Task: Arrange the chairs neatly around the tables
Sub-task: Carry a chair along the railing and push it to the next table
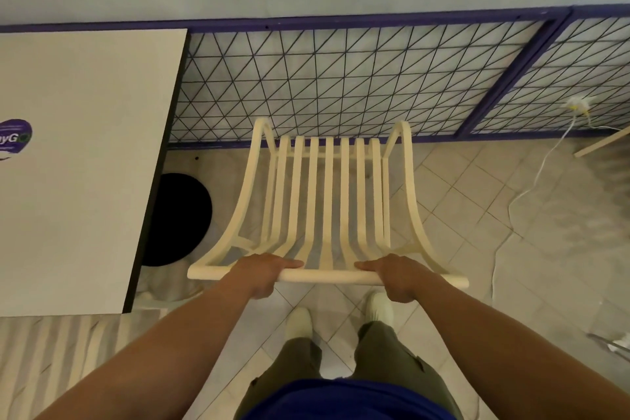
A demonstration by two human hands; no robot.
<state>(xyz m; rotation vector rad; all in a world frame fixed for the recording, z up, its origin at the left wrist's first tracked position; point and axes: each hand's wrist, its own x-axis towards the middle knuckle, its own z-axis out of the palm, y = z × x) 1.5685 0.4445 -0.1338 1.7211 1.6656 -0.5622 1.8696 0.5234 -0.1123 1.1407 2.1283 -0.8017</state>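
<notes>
A cream slatted chair (327,194) stands in front of me, seen from above, its seat pointing at the fence. My left hand (262,271) and my right hand (399,274) both grip the top rail of its backrest, thumbs on the inner side. A white square table (78,160) with a purple logo is to the left of the chair, its black round base (177,218) showing beside the chair's left side. The chair is right of the table's edge, not under it.
A purple-framed wire mesh fence (341,78) runs across just beyond the chair. A white cable (538,177) and plug trail over the tiled floor at right. Another cream slatted chair (61,351) shows at lower left below the table. My feet are just behind the chair.
</notes>
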